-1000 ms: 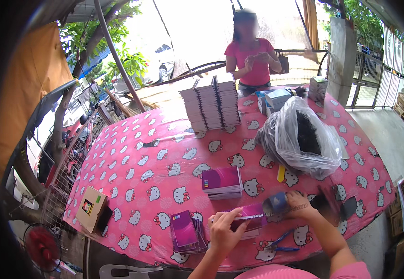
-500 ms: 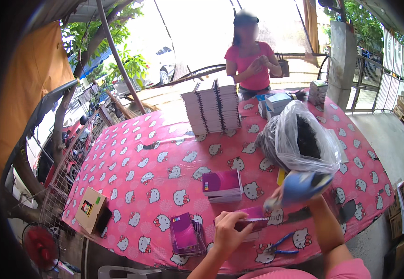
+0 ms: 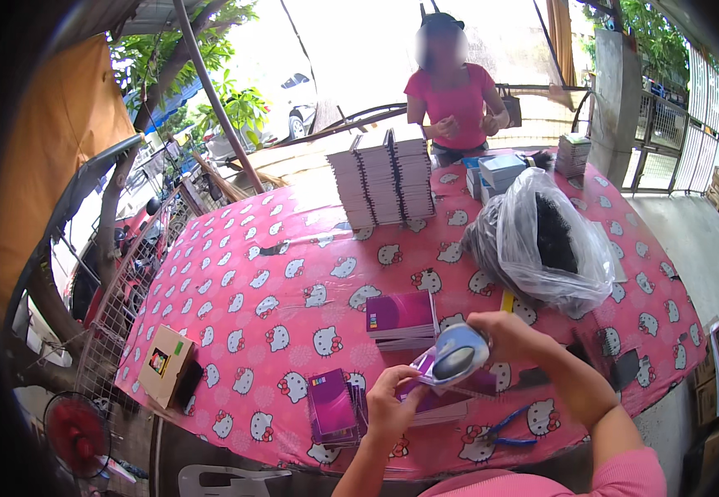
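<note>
My right hand (image 3: 500, 334) is closed round a blue hand-held device with a grey rounded part (image 3: 459, 354); its exact kind I cannot make out. It is tilted over a purple spiral notebook (image 3: 427, 403) in front of me. The fingers of my left hand (image 3: 394, 399) pinch that notebook's left edge, partly hiding it. To the left lies a small stack of purple notebooks (image 3: 332, 406). Just beyond my hands is another purple stack (image 3: 401, 313). Blue-handled pliers (image 3: 509, 429) rest on the table right of the notebook.
A pink patterned cloth covers the table (image 3: 268, 290). Tall stacks of spiral-bound books (image 3: 380, 178), blue boxes (image 3: 500, 172) and a plastic bag of black items (image 3: 554, 240) stand farther back. A cardboard box (image 3: 165, 364) sits at left. A person (image 3: 451, 99) stands opposite.
My right hand has brought the blue device left and turned it over the notebook. My left hand stays at the notebook's edge. The person opposite has lowered and parted their hands.
</note>
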### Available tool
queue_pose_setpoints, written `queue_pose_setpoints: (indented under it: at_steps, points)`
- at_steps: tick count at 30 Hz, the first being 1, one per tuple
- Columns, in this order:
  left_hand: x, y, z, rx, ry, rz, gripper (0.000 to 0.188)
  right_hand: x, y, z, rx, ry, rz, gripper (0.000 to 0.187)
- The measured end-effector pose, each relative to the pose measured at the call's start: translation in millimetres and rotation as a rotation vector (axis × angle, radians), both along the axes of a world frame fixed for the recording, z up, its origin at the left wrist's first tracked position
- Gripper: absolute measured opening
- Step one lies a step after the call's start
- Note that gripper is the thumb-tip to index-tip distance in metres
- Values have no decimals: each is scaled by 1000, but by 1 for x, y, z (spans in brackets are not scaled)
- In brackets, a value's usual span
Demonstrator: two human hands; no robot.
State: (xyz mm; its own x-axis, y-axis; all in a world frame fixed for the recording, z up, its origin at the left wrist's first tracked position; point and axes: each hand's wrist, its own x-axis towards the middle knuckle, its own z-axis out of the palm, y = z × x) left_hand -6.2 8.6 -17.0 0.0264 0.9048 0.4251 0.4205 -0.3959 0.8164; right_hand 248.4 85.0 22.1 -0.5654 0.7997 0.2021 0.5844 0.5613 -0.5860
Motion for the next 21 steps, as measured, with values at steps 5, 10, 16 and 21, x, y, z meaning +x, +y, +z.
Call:
queue_pose_setpoints:
  at_steps: [5,10,16,21]
  points:
    - [-7,1,-14,155,-5,-28,21,19,23,-7,-179,579,-130,33]
    - [-6,3,-19,82,-31,-78,21,41,38,-30,-236,526,-494,35]
    - [-9,-2,-14,68,-22,-34,17,29,26,-68,-550,622,-244,50]
    - [-9,1,-17,83,-61,27,16,29,20,-70,-718,614,-101,52]
